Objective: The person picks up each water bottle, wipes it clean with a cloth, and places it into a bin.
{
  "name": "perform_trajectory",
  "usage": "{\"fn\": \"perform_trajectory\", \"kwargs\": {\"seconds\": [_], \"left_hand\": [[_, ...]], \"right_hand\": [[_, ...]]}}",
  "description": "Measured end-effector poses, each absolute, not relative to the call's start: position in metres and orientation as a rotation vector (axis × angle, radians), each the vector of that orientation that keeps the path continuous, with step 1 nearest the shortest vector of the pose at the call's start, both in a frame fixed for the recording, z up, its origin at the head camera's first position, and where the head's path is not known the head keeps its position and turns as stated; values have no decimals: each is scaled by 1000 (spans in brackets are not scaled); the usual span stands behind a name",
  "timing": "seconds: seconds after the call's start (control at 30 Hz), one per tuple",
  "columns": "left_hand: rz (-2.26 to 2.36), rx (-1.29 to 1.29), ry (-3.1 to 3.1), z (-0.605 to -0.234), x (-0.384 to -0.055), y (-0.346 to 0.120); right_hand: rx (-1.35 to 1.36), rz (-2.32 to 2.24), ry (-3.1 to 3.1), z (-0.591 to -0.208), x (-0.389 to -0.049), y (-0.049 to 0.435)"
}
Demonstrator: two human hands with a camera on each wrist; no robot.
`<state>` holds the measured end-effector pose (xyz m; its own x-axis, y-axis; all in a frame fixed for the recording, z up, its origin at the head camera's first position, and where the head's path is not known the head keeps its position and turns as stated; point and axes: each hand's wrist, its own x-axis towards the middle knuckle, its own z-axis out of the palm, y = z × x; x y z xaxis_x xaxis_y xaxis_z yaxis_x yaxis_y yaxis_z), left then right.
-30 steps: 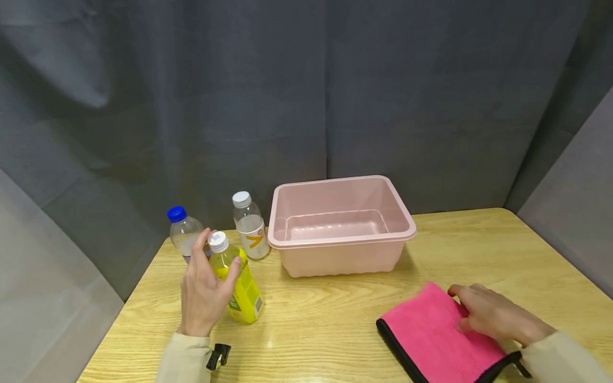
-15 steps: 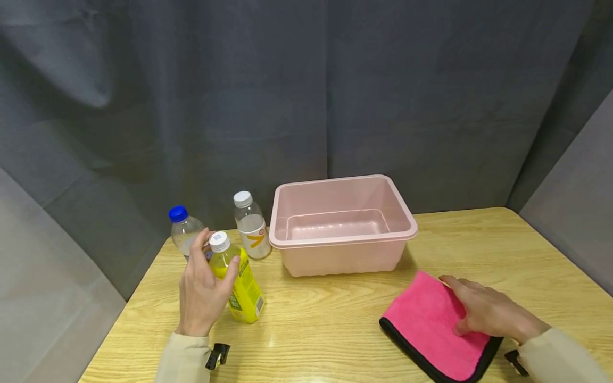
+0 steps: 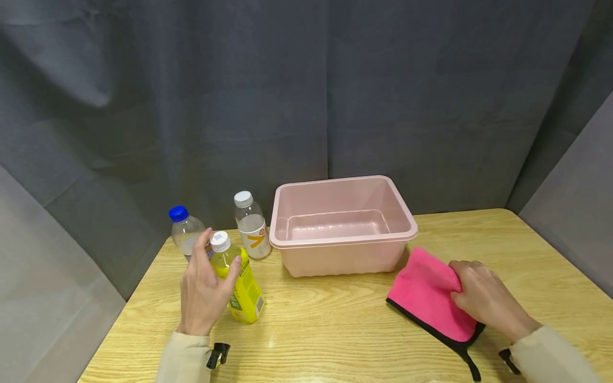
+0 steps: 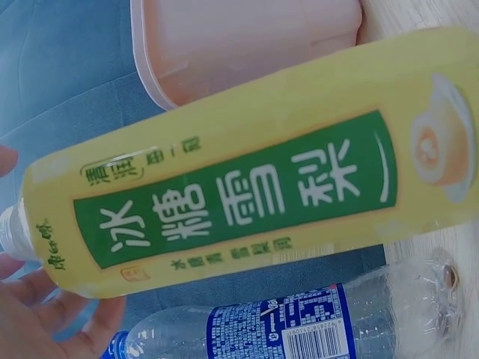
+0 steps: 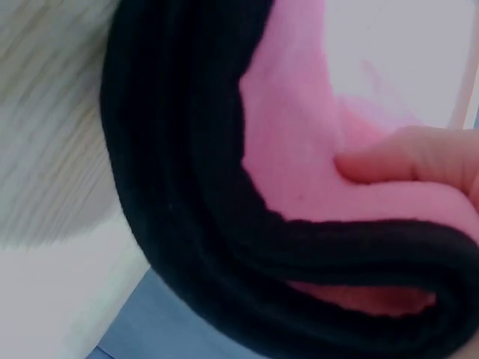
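Fingers of the R hand (image 3: 488, 300), head view: bent & gripping the cloth (image 3: 423, 295) by its R side. Cloth is pink w/ black edging, folded, in front of the tub's (image 3: 342, 260) R front corner; far end overlaps the tub wall in view, can't tell if they touch. Black loop hangs off the near corner. L hand (image 3: 203, 290): thumb & fingers wide, loosely bent abt the neck of the yellow bottle (image 3: 246, 298), white cap b/w thumb & index. Bottle is upright on the table (image 3: 311, 330). Blue-cap bottle (image 3: 184, 231) just behind that hand, partly hidden; clear bottle (image 3: 254, 234), white cap, upright just L of the tub. Dark curtain (image 3: 239, 106) at the back, pale sleeves (image 3: 184, 356) on both arms.

L wrist view: yellow bottle slants across, green panel w/ white characters facing the cam. Thumb tip just beside its shoulder, a bit off it; other fingers by the neck & partly behind, so contact unclear. Blue-cap bottle alongside, blue label & barcode showing. Tub corner up top.

R wrist view: cloth close up, black edging folded double & curling round at lower R. One fingertip (image 5: 374, 161) presses into the pink. Pale tabletop at L.
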<state>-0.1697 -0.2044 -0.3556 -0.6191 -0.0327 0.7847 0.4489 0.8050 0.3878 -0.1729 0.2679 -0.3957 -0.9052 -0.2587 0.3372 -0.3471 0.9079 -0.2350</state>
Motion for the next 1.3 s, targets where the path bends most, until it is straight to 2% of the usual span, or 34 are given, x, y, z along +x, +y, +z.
{"fn": "perform_trajectory", "kwargs": {"seconds": [0.3, 0.77, 1.3], "left_hand": [[-707, -296, -2148, -355, -168, -204], [-712, -309, -2145, -360, -171, -204], [-639, -559, -2303, -351, -165, -231]], "right_hand": [[613, 453, -2868, -411, -158, 258], [538, 334, -3118, -424, -154, 242], [589, 372, -3303, -413, -162, 235]]}}
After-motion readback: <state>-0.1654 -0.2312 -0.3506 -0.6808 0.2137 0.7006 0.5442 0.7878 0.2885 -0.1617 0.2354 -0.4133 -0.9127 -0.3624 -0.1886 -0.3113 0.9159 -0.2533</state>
